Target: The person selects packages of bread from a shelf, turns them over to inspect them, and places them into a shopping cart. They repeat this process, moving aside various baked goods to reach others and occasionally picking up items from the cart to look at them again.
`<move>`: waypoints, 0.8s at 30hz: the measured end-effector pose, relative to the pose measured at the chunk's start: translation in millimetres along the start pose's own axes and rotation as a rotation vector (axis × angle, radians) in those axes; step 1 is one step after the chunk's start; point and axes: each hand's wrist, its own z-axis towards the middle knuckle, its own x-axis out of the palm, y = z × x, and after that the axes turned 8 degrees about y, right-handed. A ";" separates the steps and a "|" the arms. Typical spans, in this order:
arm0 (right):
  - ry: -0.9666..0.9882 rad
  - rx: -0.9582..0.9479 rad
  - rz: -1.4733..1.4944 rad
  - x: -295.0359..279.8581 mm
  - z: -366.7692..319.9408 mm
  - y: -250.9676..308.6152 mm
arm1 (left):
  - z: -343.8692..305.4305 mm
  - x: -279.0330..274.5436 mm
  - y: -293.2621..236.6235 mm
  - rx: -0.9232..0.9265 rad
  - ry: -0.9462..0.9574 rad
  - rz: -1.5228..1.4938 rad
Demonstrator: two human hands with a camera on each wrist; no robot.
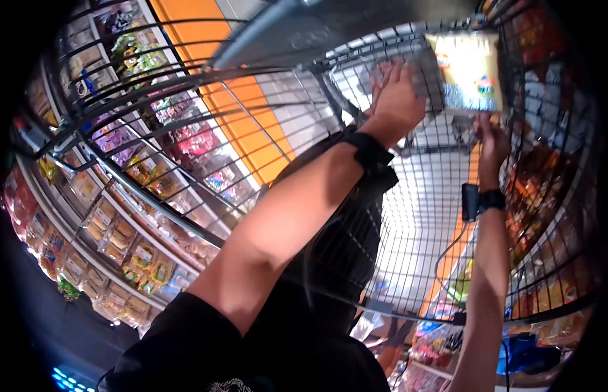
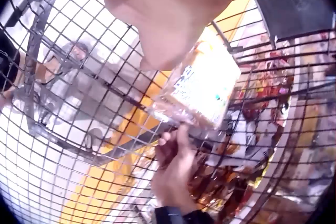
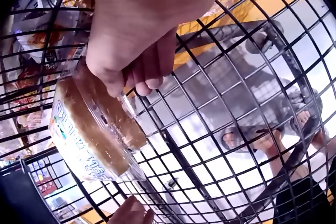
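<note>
Sliced bread in a printed clear bag (image 1: 471, 75) is inside a black wire shopping cart (image 1: 408, 157), close to the basket's far end. My right hand (image 1: 492, 140) pinches the gathered end of this bag; its curled fingertips are plain in the right wrist view, above the bread (image 3: 97, 124). To the left of the bag, my left hand (image 1: 401, 101) reaches into the cart with fingers extended and nothing gripped. It overlaps one edge of the bread bag (image 2: 210, 87) in the left wrist view.
Shelves of packaged baked goods (image 1: 131, 258) line the left side. More packaged goods (image 1: 539, 196) show through the wire at right. A dark panel (image 1: 304, 32) hangs over the cart's top. Sandalled feet (image 3: 262, 140) stand on the floor below the mesh.
</note>
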 end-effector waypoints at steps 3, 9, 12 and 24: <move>0.027 -0.020 0.010 0.0 1.4 -0.9 | -9.4 -23.2 -19.0 -0.047 -0.063 -0.041; -0.039 -0.039 -0.137 9.7 -5.6 4.8 | -77.0 -58.1 -40.0 0.139 -0.180 -0.267; 0.131 -0.196 -0.275 24.8 -31.3 -17.5 | -125.0 -71.8 -34.3 0.237 -0.196 -0.388; 0.433 -0.327 -0.049 30.3 -280.4 22.6 | -350.0 -169.4 -23.2 0.441 -0.273 -0.707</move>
